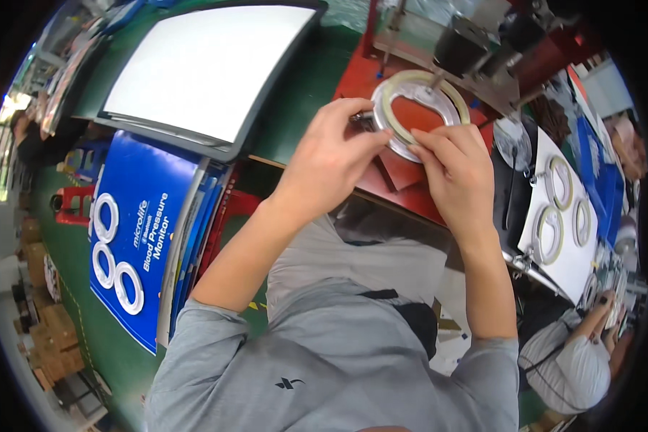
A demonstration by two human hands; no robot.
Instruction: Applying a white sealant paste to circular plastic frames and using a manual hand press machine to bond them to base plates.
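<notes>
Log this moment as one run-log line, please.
left hand: fingers at yellowish ring; right hand: fingers at same ring's near edge; left side: white rings on blue board; right side: pale rings on white board

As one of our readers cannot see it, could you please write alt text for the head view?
A person's left hand and right hand touch a pale yellowish ring over a red worktop. Left, three white rings lie on a blue panel; right, three pale rings lie on a white panel.
</notes>
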